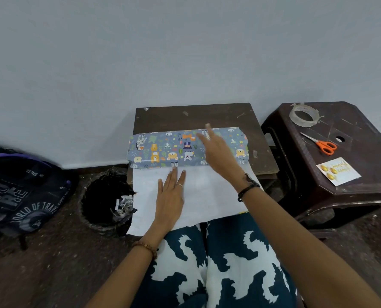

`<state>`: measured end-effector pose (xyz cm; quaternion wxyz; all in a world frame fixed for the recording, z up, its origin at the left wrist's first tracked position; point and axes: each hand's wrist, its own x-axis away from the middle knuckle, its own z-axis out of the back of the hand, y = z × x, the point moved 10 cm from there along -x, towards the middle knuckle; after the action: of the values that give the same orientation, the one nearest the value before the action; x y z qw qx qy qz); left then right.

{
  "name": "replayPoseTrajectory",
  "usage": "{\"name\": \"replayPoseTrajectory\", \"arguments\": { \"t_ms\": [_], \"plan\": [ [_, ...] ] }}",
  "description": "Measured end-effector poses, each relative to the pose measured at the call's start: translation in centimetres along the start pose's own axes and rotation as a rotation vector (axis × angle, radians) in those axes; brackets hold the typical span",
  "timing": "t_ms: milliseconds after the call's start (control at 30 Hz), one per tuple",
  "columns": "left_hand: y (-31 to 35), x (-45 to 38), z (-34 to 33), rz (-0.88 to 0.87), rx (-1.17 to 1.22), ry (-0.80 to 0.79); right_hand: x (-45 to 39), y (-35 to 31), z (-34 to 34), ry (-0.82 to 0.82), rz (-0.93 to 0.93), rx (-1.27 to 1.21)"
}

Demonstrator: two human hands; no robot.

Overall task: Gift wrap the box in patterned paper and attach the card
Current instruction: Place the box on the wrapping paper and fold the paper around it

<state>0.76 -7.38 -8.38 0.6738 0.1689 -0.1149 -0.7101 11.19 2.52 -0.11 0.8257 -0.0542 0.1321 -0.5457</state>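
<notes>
The box (185, 150), already covered in patterned paper (158, 152), lies on the small table (196, 116) with its long axis running left to right, straight ahead of the person. From its near edge a white flap (198, 196), the paper's plain underside, runs back toward the lap and hangs over the table's near edge. The left hand (170, 192) lies flat on this flap, fingers straight and spread, fingertips just short of the box's near edge; it holds nothing. The right hand (216, 152) is over the right half of the box, fingers extended and loose, blurred, and I cannot tell whether it touches the paper; it grips nothing either. So the box lies just beyond the left hand and under the right, and both are about equally near. The next move likely turns on the flap: it has to come up and over across the box's short axis, away from the person. The tape (304, 115), scissors (323, 145) and card (338, 171) sit on the stool (363, 130) well to the right, nearer the right hand.
</notes>
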Motion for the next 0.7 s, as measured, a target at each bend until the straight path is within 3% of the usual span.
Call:
{"name": "replayPoseTrajectory", "arguments": {
  "t_ms": [133,300,700],
  "plan": [
    [-0.3,-0.1,-0.4,0.015,-0.048,-0.032,0.8,-2.9,-3.4,-0.212,0.151,0.027],
    [-0.4,-0.2,-0.5,0.031,-0.048,-0.052,1.5,-2.7,-3.8,-0.165,0.175,0.145],
    [-0.1,-0.2,-0.2,0.028,-0.056,-0.02,1.9,-2.9,-2.6,-0.038,0.06,0.059]
  ]
}}
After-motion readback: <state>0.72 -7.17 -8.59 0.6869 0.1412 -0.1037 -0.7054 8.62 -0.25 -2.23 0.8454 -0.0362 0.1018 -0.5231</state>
